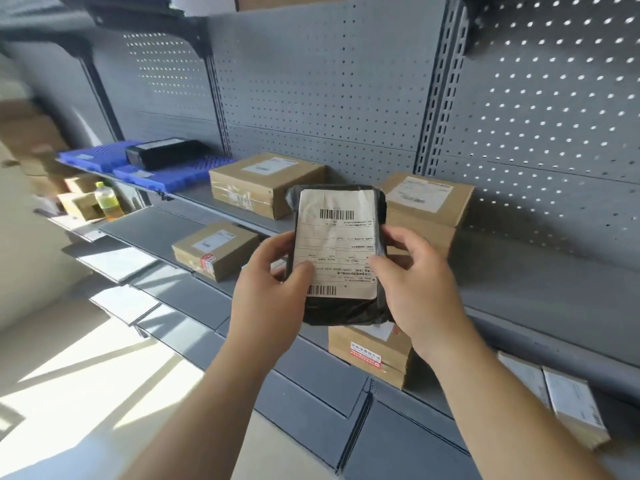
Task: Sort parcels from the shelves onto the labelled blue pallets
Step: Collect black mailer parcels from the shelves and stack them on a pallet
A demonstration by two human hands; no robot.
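Parcel in black plastic point(337, 251): I hold it up in front of the shelves point(519, 285), clear of every board, with its white label point(337, 237) turned toward me. My left hand point(268, 296) grips the lower left edge, thumb pressed on the label. My right hand point(419, 289) clasps the right edge, its fingers point(398, 237) curled round the wrap.

The main risk, as I judge it, is a wrong read. The print is too blurred for me to make out, and the tags on the blue pallets point(173, 171) are no clearer, so the parcel could end up on the wrong one. The wrap also looks slick and loose. If I let go with one hand while reaching left, it could slide out and drop onto the lower boards.

The two pallets lie side by side on the shelf well off to my left. A black box point(162, 154) sits on them, though I cannot tell on which. Just beside them stands a brown box point(266, 183), and a stack of brown boxes point(427, 199) rises behind the parcel. A smaller box point(214, 249) rests one shelf lower.
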